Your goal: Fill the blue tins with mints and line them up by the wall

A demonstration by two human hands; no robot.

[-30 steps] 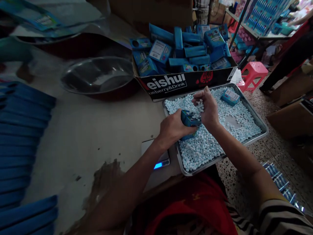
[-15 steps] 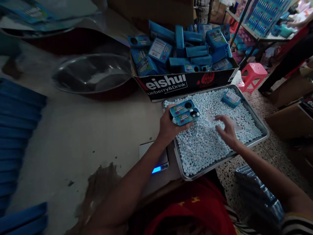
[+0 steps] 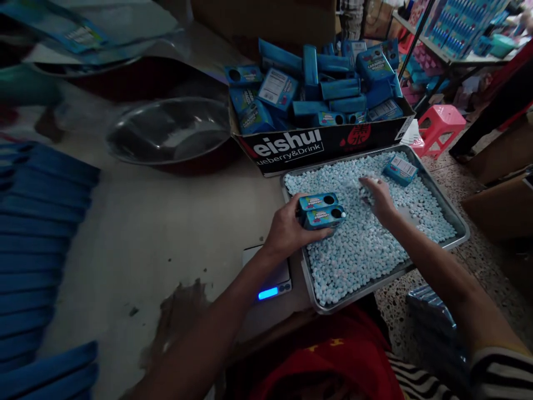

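My left hand (image 3: 287, 229) is closed around two small blue candy boxes (image 3: 320, 216), held side by side over the tray's left part. Each box has a round dark hole in its upper face, and a pale candy sits at the nearer one's hole. Small white and light-blue candies (image 3: 353, 258) cover most of the metal tray (image 3: 461, 230). My right hand (image 3: 381, 200) is down among them, its fingers curled around some candies. Beyond it, another blue candy box (image 3: 400, 169) lies on the candies.
Behind the tray stands a carton (image 3: 291, 150) heaped with blue boxes. A digital scale (image 3: 275, 278) with a lit display sits left of the tray. Farther left are a metal bowl (image 3: 166, 130) and rows of blue boxes (image 3: 45, 222). A pink stool (image 3: 443, 122) stands on the floor.
My right hand has moved away from me into the candies, and its fingers have closed on some. The held boxes are slightly lower, and fewer candies show at the nearer hole.
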